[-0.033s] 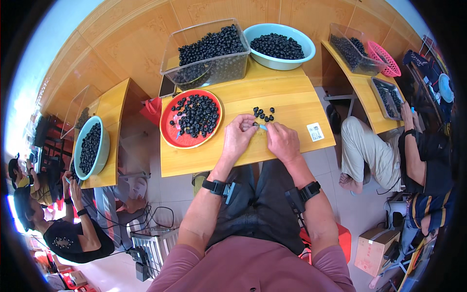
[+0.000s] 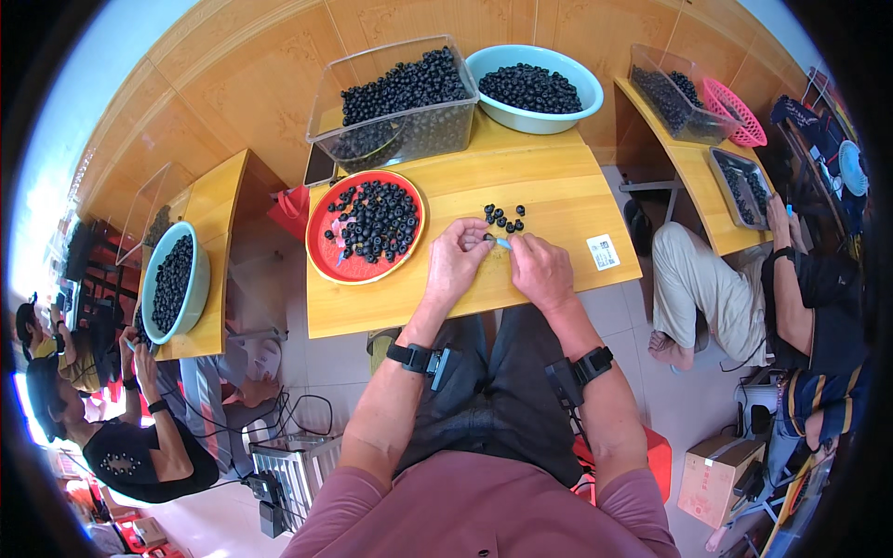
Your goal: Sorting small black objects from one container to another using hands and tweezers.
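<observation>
Just right of the frame's centre, the left hand (image 2: 456, 256) pinches a dark bead (image 2: 488, 238), grip nearly closed; the right hand (image 2: 542, 270) clasps a light-blue tool (image 2: 503, 244), long axis near level, pointing left. That bead looks mid-work; which loose beads (image 2: 510, 226) on the worktop (image 2: 558, 191) are finished, I cannot tell.

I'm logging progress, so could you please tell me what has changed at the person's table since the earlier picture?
Nothing visibly moved, and nothing was grasped or released. The left hand still pinches a dark round piece, the right hand a light-blue object beside it; the red tray and loose dark pieces stay in place.
</observation>
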A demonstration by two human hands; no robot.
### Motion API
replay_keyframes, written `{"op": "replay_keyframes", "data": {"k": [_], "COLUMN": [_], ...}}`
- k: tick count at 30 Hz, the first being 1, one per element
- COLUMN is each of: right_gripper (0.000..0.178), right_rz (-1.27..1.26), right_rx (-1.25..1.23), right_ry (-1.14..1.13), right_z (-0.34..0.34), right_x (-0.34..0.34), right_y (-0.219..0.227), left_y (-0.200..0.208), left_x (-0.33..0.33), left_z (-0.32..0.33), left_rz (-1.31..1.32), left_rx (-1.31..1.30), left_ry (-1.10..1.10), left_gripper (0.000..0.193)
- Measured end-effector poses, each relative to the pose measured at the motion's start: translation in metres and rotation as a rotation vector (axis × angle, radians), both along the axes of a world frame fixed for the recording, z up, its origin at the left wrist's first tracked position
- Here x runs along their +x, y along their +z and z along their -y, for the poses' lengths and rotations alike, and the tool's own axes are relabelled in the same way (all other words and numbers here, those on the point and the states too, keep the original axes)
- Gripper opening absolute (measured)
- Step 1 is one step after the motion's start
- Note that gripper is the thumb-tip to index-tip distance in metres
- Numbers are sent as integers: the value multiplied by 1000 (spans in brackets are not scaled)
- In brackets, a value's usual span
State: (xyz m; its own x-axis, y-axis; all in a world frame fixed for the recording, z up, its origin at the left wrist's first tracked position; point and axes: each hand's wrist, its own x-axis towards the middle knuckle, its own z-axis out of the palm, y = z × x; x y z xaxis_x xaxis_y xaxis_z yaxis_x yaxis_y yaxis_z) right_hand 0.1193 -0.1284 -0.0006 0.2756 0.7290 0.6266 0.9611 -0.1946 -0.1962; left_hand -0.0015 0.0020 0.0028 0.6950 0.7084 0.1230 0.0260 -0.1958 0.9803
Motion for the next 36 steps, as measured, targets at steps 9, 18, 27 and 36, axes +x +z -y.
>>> {"op": "replay_keyframes", "data": {"k": [9,18,27,36], "right_gripper": [6,4,6,6], "right_rz": [-11,-13,-4,-24], "right_rx": [15,-22,-36,-55], "right_ry": [-74,-151,-134,-161], "right_z": [-4,-2,-3,2], "right_x": [0,0,2,4], "right_y": [-1,-3,-6,-4], "left_y": [-8,9,72,208], "left_x": [-3,-23,-66,-95], "left_z": [-5,-6,8,199], "left_rz": [27,127,177,891], "left_rx": [100,263,608,-674], "left_ry": [37,217,147,-1256], "left_gripper": [26,16,10,35]}}
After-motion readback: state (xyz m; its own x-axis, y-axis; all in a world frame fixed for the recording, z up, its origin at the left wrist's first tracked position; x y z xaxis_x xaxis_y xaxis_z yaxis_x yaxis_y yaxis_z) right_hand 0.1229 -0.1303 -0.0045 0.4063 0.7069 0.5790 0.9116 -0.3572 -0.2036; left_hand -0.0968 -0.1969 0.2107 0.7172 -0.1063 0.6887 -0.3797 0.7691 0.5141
